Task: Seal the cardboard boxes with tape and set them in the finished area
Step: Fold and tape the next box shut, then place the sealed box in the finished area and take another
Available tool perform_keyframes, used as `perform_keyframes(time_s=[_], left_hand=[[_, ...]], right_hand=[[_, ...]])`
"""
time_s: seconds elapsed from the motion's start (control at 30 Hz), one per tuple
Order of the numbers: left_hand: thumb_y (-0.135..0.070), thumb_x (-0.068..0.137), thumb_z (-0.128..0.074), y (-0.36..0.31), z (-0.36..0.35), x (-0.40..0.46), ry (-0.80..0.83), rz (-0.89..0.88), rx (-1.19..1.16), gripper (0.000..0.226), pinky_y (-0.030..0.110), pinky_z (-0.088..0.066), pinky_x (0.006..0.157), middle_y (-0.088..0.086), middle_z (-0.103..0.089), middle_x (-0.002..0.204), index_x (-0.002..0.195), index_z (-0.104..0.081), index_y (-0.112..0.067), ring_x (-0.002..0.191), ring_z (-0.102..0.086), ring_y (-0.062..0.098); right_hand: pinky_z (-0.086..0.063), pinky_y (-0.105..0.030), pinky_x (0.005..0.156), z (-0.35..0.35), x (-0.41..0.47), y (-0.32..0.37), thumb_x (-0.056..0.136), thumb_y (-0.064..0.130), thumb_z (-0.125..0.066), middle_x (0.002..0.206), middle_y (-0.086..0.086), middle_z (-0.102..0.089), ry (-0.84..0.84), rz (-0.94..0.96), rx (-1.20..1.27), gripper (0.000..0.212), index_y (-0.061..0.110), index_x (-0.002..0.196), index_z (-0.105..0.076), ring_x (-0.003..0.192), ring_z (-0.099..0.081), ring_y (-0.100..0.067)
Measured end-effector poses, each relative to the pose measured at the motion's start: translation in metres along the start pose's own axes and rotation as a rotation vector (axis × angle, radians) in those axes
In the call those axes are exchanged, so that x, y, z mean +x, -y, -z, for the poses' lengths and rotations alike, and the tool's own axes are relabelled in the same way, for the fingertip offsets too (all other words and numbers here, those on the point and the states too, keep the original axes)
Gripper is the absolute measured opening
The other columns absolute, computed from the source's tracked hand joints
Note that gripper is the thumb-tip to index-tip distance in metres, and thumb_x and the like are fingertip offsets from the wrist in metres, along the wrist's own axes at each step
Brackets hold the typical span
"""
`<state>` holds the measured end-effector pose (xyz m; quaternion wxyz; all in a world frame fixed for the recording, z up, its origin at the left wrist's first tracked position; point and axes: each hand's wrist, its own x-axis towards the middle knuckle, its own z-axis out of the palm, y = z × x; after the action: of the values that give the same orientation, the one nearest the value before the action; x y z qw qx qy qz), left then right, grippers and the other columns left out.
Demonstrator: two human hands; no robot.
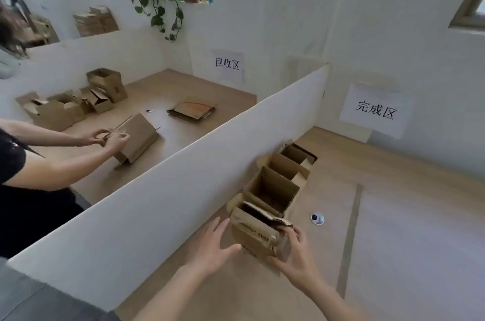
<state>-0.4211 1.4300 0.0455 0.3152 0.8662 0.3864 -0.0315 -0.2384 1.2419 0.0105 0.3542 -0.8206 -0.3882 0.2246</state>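
Note:
Several open cardboard boxes (273, 189) stand in a row along the white divider on my wooden table. The nearest box (252, 231) has printed lettering and torn top flaps. My left hand (212, 247) is spread open just left of that box, fingers straight, close to its side. My right hand (294, 252) grips the box's right corner and a folded flap. A roll of tape (317, 218) lies flat on the table to the right of the boxes.
A white divider (183, 179) separates my table from the neighbouring one, where another person (39, 163) handles a box (139, 136) among more boxes. A paper sign (375, 110) hangs on the far wall. A grey strip (351, 236) runs along my table.

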Motion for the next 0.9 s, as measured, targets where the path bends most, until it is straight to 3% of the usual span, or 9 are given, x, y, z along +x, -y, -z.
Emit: perform_keyframes(time_s=[0.07,0.13,0.37,0.5,0.63,0.8,0.9], left_hand=[[-0.085,0.076,-0.049,0.017,-0.017,0.023,0.064,-0.034,-0.057,0.084,0.048,-0.017,0.124,-0.017,0.000,0.166,0.148,-0.011,-0.064,0.154,-0.003,0.014],[-0.070,0.085,-0.058,0.027,-0.029,0.041,0.100,-0.058,-0.077,0.075,0.051,-0.013,0.124,-0.014,0.003,0.166,0.143,-0.010,-0.072,0.154,0.002,0.021],[-0.063,0.090,-0.059,0.038,-0.045,0.075,0.193,-0.086,-0.047,0.073,0.050,-0.018,0.122,-0.001,0.004,0.168,0.139,-0.007,-0.076,0.154,-0.001,0.029],[-0.060,0.092,-0.058,0.037,-0.046,0.086,0.171,-0.074,-0.008,0.074,0.053,-0.020,0.121,-0.001,0.008,0.168,0.144,-0.006,-0.070,0.153,-0.007,0.035],[-0.063,0.092,-0.055,0.039,-0.041,0.091,0.155,-0.082,0.081,0.076,0.050,-0.026,0.119,0.003,0.007,0.168,0.148,-0.003,-0.065,0.153,-0.013,0.034],[-0.064,0.093,-0.052,0.026,-0.028,0.079,0.103,-0.125,0.175,0.076,0.043,-0.024,0.121,0.006,0.007,0.168,0.153,-0.007,-0.056,0.154,-0.008,0.028],[-0.067,0.092,-0.050,0.006,-0.016,0.062,0.081,-0.153,0.222,0.075,0.041,-0.022,0.122,0.006,0.006,0.168,0.154,-0.011,-0.051,0.154,-0.007,0.027]], right_hand=[[-0.034,-0.020,0.109,-0.019,0.013,-0.012,0.073,0.039,-0.085,0.139,0.019,-0.025,0.014,-0.037,-0.010,0.080,0.045,0.136,-0.037,0.119,-0.038,-0.002],[-0.035,-0.022,0.110,-0.033,0.023,-0.022,0.073,0.035,-0.085,0.141,0.019,-0.023,0.026,-0.060,-0.018,0.083,0.054,0.133,-0.032,0.122,-0.038,-0.003],[-0.037,-0.025,0.113,-0.066,0.040,-0.040,0.071,0.028,-0.090,0.155,0.012,-0.023,0.011,-0.135,-0.080,0.095,0.071,0.126,-0.026,0.134,-0.039,-0.005],[-0.041,-0.030,0.112,-0.075,0.051,-0.035,0.073,0.027,-0.090,0.159,0.010,-0.023,-0.010,-0.157,-0.083,0.091,0.063,0.132,-0.031,0.141,-0.040,-0.012],[-0.046,-0.028,0.105,-0.078,0.057,-0.022,0.079,0.033,-0.085,0.166,0.009,-0.010,0.015,-0.202,-0.124,0.087,0.048,0.146,-0.033,0.139,-0.047,-0.018],[-0.043,-0.032,0.111,-0.056,0.037,-0.013,0.086,0.034,-0.078,0.167,0.013,0.008,0.082,-0.218,-0.127,0.083,0.050,0.150,-0.027,0.146,-0.038,-0.021],[-0.048,-0.035,0.104,-0.024,0.010,-0.006,0.091,0.041,-0.072,0.165,0.020,0.001,0.109,-0.189,-0.223,0.078,0.057,0.148,-0.022,0.146,-0.037,-0.020]])
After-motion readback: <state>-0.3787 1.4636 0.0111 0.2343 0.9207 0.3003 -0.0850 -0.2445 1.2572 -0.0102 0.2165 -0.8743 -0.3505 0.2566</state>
